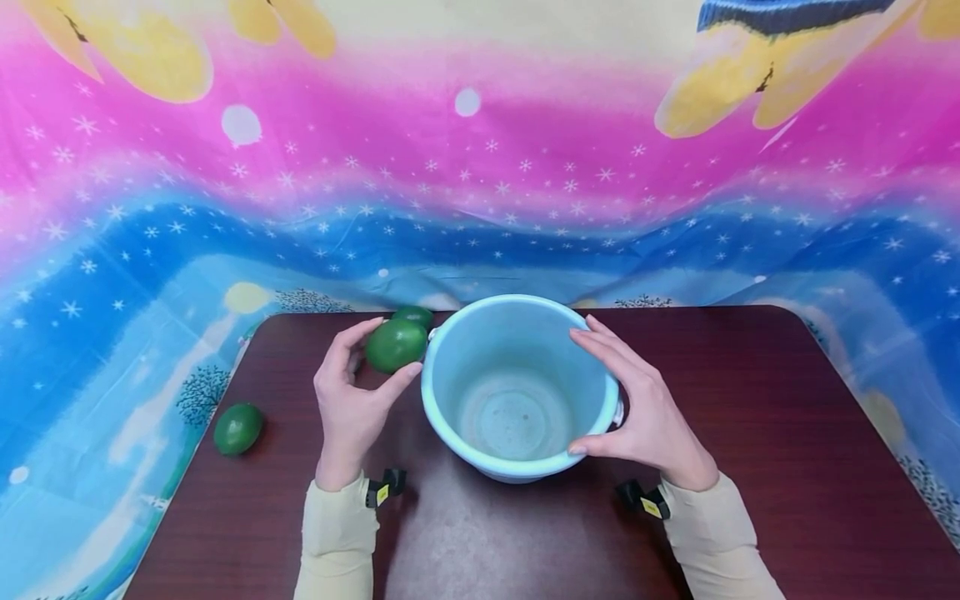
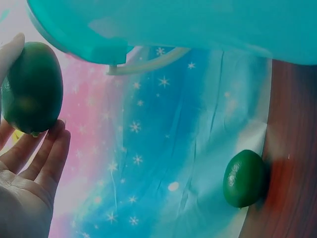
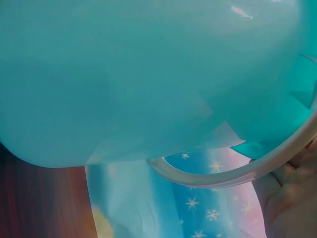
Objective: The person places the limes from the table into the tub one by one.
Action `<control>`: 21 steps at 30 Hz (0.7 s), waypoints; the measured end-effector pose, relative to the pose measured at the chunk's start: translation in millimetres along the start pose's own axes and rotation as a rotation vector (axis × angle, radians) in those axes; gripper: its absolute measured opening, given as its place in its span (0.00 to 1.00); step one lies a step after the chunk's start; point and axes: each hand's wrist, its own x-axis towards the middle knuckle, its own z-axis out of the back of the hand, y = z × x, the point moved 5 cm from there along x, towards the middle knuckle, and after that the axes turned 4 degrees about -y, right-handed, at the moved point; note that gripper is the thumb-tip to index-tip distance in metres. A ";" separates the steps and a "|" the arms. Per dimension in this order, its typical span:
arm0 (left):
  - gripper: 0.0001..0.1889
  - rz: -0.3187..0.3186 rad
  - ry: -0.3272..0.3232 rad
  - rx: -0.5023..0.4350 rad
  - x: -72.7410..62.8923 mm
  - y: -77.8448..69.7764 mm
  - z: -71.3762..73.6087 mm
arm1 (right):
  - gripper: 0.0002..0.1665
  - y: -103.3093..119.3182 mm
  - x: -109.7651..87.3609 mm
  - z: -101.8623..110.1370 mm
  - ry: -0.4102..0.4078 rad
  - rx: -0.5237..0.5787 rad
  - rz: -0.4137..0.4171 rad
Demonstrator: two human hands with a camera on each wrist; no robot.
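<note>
My left hand (image 1: pixel 352 400) holds a smooth, dark green oval fruit (image 1: pixel 396 345) between thumb and fingers, just left of the bucket's rim. The left wrist view shows a small stem nub on the fruit (image 2: pixel 33 89). My right hand (image 1: pixel 637 400) grips the right side of a light blue bucket (image 1: pixel 517 468), thumb and fingertips spread along its rim. The bucket stands upright with no fruit visible inside. A pale handle (image 3: pixel 213 178) curves by the right hand in the right wrist view. Behind the held fruit lies a second green fruit (image 1: pixel 412 315), partly hidden.
A third green fruit (image 1: pixel 238 429) lies by the left edge of the dark red-brown table (image 1: pixel 765 433). A colourful cloth (image 1: pixel 480 183) with snowflakes hangs behind the table and shows beyond its sides.
</note>
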 end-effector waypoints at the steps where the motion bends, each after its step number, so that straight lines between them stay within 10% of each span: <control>1: 0.34 -0.009 -0.002 -0.002 0.1 -1.3 -0.6 | 0.67 -1.0 -0.2 -0.1 0.000 -0.001 0.000; 21: 0.35 -0.087 0.011 -0.014 -0.6 -20.9 -11.8 | 0.69 -6.6 -1.8 -0.4 0.006 -0.028 -0.004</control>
